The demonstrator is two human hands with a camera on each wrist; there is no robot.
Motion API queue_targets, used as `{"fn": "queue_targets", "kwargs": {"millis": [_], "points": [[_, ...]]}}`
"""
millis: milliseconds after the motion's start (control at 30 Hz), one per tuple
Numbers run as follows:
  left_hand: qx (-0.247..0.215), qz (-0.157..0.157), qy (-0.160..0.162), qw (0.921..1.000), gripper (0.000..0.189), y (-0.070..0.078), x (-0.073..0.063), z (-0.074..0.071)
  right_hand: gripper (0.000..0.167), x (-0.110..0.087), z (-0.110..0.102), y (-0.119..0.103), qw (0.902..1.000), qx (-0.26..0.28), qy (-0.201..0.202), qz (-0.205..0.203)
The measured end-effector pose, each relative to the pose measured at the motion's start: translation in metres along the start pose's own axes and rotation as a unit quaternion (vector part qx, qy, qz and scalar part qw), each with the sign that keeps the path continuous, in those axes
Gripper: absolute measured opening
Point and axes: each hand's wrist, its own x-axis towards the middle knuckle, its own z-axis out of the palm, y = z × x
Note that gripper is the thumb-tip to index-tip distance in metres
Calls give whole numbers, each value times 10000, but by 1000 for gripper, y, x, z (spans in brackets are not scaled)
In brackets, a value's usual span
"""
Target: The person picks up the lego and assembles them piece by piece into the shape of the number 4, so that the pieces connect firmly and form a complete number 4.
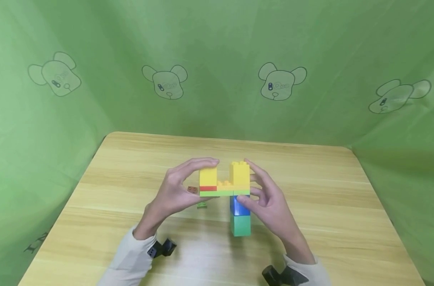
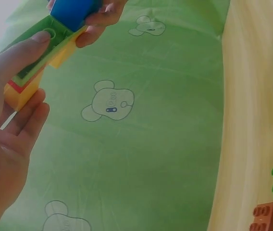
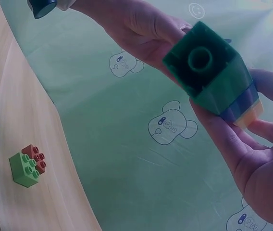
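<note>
Both hands hold one built-up block model above the table. Across its top runs a light green plate point(image 1: 217, 193), with a yellow brick point(image 1: 208, 176) over a thin red layer at the left end and a taller yellow brick point(image 1: 240, 174) at the right. Beneath the right end hang a blue brick point(image 1: 240, 206) and a teal-green brick point(image 3: 223, 91), whose hollow underside faces the right wrist camera. My left hand point(image 1: 170, 192) grips the left end, thumb under the plate and fingers over the yellow brick. My right hand point(image 1: 270, 204) pinches the right end, its thumb on the blue brick.
On the table point(image 1: 131, 167) behind the left hand lie a loose green brick point(image 3: 23, 171) and a reddish-brown brick point(image 3: 36, 158), close together. Green cloth point(image 1: 217, 39) printed with bear heads surrounds the table's back and sides. Black wrist cameras sit on both sleeves.
</note>
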Motion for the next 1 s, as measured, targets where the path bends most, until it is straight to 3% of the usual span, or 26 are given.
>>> {"fn": "queue_targets", "kwargs": {"millis": [133, 267, 333, 467, 533, 600, 733, 900, 1000], "points": [[-181, -237, 45, 9995, 82, 1, -3, 3, 78, 2, 2, 0, 9999, -67, 110, 23], [-918, -974, 150, 9909, 103, 3, -7, 8, 78, 3, 5, 0, 9998, 24, 176, 47], [-1513, -1580, 293, 9753, 108, 6, -9, 10, 79, 4, 6, 1, 9997, 76, 207, 65], [-2503, -2695, 500, 9286, 99, 10, -14, 14, 79, 4, 7, 2, 9996, 48, 262, 111], [-2687, -3144, 424, 9095, 89, 12, -15, 16, 80, 5, 8, 3, 9996, 12, 268, 128], [-2624, -3488, 286, 8993, 76, 13, -14, 18, 81, 6, 8, 3, 9996, -49, 264, 132], [-2370, -3883, 222, 8903, 53, 16, -14, 20, 82, 7, 11, 4, 9995, -128, 233, 162], [-2445, -3885, 552, 8867, 43, 18, -15, 19, 83, 9, 13, 4, 9998, -79, 67, 148], [-2441, -3813, 761, 8884, 41, 18, -16, 18, 81, 11, 14, 5, 9999, -104, 9, 128]]}}
